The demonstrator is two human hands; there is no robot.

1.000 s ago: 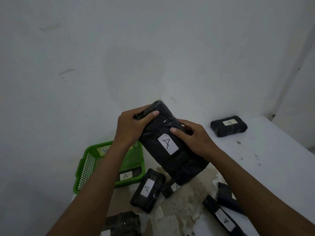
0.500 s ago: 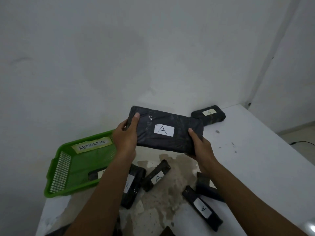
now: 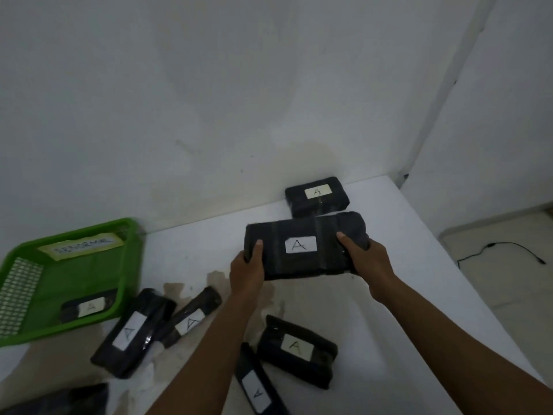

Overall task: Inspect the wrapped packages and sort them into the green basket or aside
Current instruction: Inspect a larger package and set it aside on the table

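I hold a large black wrapped package (image 3: 302,229) with a white "A" label flat and level above the table. My left hand (image 3: 247,269) grips its left end, my right hand (image 3: 366,256) grips its right end, thumbs on top. Just behind it, by the wall, another black labelled package (image 3: 317,197) lies on the table. The green basket (image 3: 128,265) labelled "ABNORMAL" sits at the left with one small black package (image 3: 88,307) inside.
Several more black "A" packages lie on the near table: two beside the basket (image 3: 131,333) (image 3: 191,320), two between my forearms (image 3: 296,350) (image 3: 257,384), one at the bottom left corner (image 3: 59,399). The white table (image 3: 389,310) is stained at the middle; its right edge drops to the floor.
The held package turned from tilted upright to flat and level, then moved right and toward the package by the wall. My view shifted, bringing more of the table's right side into sight.
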